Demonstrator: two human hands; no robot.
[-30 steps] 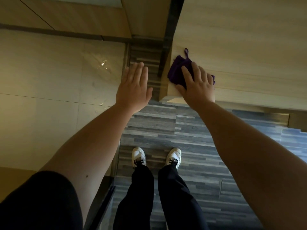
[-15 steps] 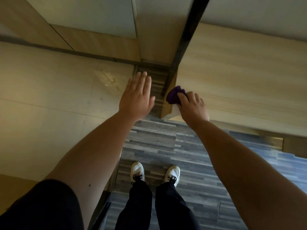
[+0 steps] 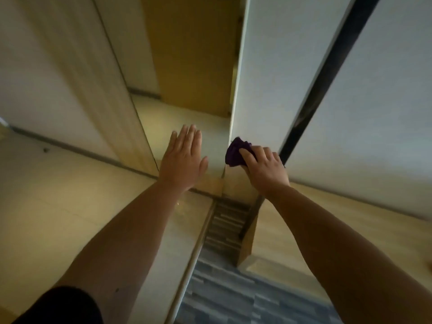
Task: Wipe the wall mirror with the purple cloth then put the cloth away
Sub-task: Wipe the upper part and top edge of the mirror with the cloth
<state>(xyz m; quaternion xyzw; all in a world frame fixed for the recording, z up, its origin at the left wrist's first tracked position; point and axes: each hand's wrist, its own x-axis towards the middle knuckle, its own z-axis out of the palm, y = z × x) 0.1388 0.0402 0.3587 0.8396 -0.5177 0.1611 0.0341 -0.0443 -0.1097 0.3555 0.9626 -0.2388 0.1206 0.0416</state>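
We're standing w/ both arms stretched out in front of us. Our right hand (image 3: 265, 168) is gripping the purple cloth (image 3: 236, 153), fingers curled over the bunched fabric, most of it sticking out to the left of the knuckles. The cloth is being held up against a pale wall panel (image 3: 264, 90), just beside that panel's left edge and well above the floor. Whether the fabric is actually touching the surface, we can't tell from this angle.

Our left hand (image 3: 183, 160) is raised flat, fingers straight and close together, thumb out to the right, holding nothing. It's hovering just left of the cloth hand, apart from it, in front of a glossy surface that's reflecting the room, apparently the mirror (image 3: 191, 127); contact w/ it can't be confirmed.

A black vertical strip (image 3: 327, 73) is running up the wall to the right of the cloth. Lower right, a light wood surface (image 3: 339, 225) is stretching under our right forearm. Between the arms, grey striped flooring (image 3: 233, 295) is showing at the bottom. At lower left, a black sleeve (image 3: 63, 307) is covering our left upper arm. A tan wood panel (image 3: 191, 54) is filling the top centre. The whole frame is slightly blurred.
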